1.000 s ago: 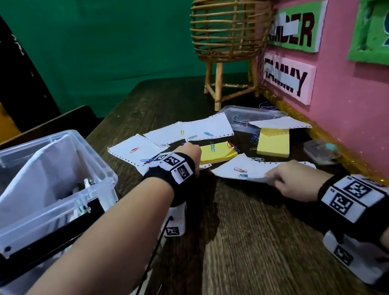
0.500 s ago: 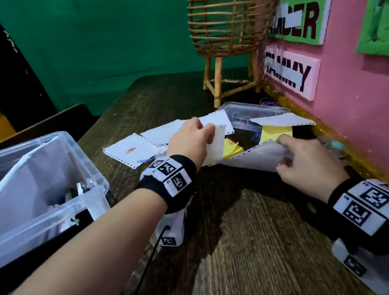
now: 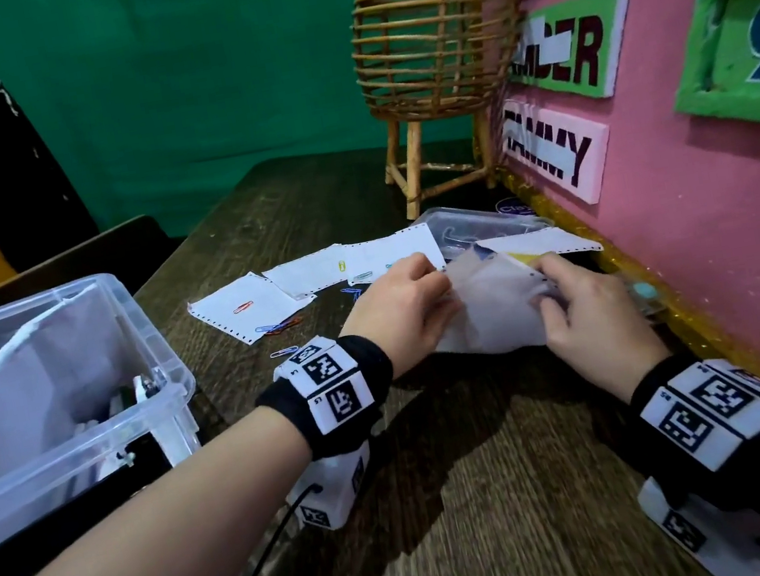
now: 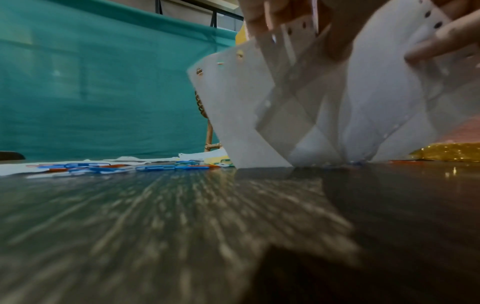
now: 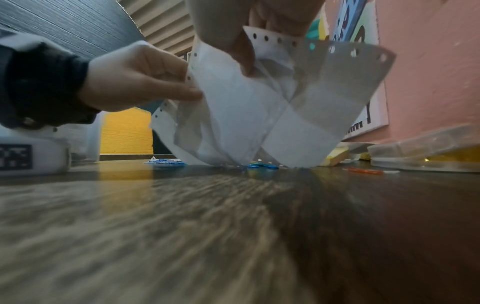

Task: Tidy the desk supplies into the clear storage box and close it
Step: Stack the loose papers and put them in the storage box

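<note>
Both hands hold white perforated paper sheets (image 3: 493, 314) upright, their lower edges on the wooden desk (image 3: 478, 497). My left hand (image 3: 401, 304) pinches the left sheet's edge; my right hand (image 3: 581, 299) grips the right sheet near its top. In the left wrist view the paper sheets (image 4: 324, 107) cross in a fan, and in the right wrist view the paper sheets (image 5: 272, 107) stand between both hands. The clear storage box (image 3: 106, 434) stands open at the left. More loose sheets (image 3: 251, 309) and coloured paper clips (image 3: 279, 327) lie beyond my left hand.
A small clear plastic container (image 3: 473, 227) and a yellow sticky-note pad (image 5: 335, 158) lie by the pink wall (image 3: 710, 232). A rattan basket stand (image 3: 432, 73) occupies the far corner. Another small clear case (image 5: 426, 152) lies along the wall at the right.
Both hands lifted sheets off the desk and brought them together upright. A second ago they lay flat under my fingers.
</note>
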Motion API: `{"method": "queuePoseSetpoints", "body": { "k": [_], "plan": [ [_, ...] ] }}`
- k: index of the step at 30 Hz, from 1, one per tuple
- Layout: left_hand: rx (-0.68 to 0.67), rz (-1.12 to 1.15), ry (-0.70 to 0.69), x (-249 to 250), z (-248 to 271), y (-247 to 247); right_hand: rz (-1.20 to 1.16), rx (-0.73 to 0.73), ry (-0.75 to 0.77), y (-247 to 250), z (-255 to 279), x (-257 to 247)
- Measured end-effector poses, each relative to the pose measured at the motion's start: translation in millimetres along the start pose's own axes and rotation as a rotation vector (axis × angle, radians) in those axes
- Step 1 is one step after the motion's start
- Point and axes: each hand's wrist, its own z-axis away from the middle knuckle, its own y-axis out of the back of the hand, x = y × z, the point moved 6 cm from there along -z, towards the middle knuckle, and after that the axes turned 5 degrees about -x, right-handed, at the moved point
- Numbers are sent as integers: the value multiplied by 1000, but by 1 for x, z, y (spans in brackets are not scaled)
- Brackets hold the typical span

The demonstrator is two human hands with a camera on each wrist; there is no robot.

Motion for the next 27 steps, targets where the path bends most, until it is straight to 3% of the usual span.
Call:
{"method": "queuePoseSetpoints", "body": {
  "k": [6, 9, 13, 17, 20, 23, 27],
  "plan": [
    [311, 41, 120, -10, 3, 22, -49, 111, -103, 9, 3, 5],
    [332, 27, 152, -14, 4, 26, -93, 190, -181, 16, 7, 10],
    [277, 67, 186, -8, 4, 30, -76, 244, -42, 19, 5, 7],
    [141, -8, 164, -7, 2, 21, -104, 246, -138, 20, 6, 8],
    [30, 85, 251, -12, -1, 9, -132, 249, -111, 22, 7, 4],
    [-53, 261, 368, 1, -4, -2, -124, 240, 55, 20, 7, -9],
    [-61, 781, 483, 35, -7, -19, -188, 76, 140, 7, 8, -13]
  ]
}}
